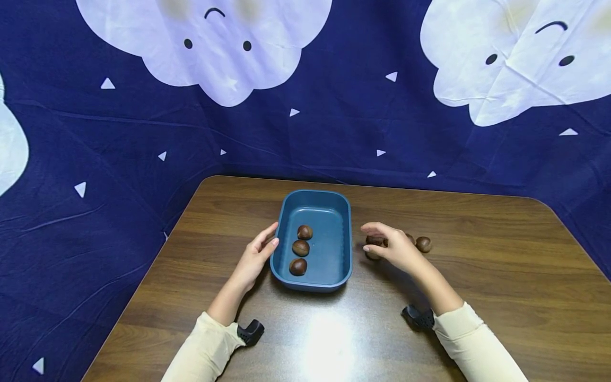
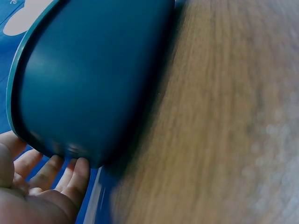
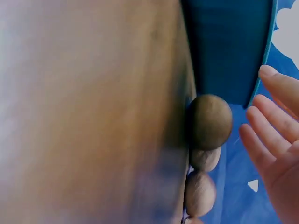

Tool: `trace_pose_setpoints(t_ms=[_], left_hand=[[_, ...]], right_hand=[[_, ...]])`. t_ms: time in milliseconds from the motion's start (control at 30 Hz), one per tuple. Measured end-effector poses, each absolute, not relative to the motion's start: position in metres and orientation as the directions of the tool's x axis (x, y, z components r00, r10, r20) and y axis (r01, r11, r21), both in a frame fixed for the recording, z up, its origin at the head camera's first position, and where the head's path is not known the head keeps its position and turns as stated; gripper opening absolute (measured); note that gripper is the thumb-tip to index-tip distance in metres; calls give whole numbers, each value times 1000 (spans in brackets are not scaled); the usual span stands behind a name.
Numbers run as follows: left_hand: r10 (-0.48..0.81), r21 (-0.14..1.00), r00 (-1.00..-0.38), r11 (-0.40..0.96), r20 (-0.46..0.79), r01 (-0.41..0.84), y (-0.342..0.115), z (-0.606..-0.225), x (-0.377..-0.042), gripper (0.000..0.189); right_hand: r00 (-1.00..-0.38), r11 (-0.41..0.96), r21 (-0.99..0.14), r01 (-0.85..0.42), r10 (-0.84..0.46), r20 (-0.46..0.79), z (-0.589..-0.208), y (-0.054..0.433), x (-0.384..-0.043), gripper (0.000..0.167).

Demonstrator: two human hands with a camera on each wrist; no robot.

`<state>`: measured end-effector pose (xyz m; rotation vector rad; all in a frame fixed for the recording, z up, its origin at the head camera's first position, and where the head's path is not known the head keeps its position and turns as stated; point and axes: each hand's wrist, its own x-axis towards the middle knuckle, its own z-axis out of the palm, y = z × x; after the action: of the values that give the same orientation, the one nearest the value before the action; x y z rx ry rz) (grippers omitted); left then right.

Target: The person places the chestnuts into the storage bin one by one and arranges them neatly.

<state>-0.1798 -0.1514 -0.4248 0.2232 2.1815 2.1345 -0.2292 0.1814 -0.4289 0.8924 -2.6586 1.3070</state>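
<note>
A blue rectangular bin [image 1: 340, 239] stands on the wooden table, with three brown chestnuts [image 1: 300, 248] lined up along its left side. My left hand [image 1: 253, 260] rests its fingertips against the bin's left wall, the fingers fairly straight, as the left wrist view also shows. To the right of the bin, my right hand [image 1: 398, 249] hovers at several more chestnuts [image 1: 423, 244], which it partly covers. Its thumb and fingers are spread apart with nothing between them. In the right wrist view the nearest chestnut [image 3: 211, 122] lies beside the fingers [image 3: 268, 126], apart from them.
The brown table [image 1: 501, 254] ends at a back edge against a dark blue cloth [image 1: 343, 132] printed with white clouds and triangles. Black wrist cameras [image 1: 251, 333] sit at both cream sleeves. Bright glare lies on the table in front of the bin.
</note>
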Motion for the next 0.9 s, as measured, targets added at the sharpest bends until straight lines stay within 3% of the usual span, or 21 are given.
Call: trace_pose_setpoints(t_ms=[633,900], left_hand=[[162,998,-985,3,59,60,-155,-436,-185,44],[144,996,-987,23,78,82,-156,-451,-191,44]], right_hand=[[-794,544,-586,-601,-491,359,-458,201,-219,33],[-807,539,-607,-584,-462,366,-463,199,-219,30]])
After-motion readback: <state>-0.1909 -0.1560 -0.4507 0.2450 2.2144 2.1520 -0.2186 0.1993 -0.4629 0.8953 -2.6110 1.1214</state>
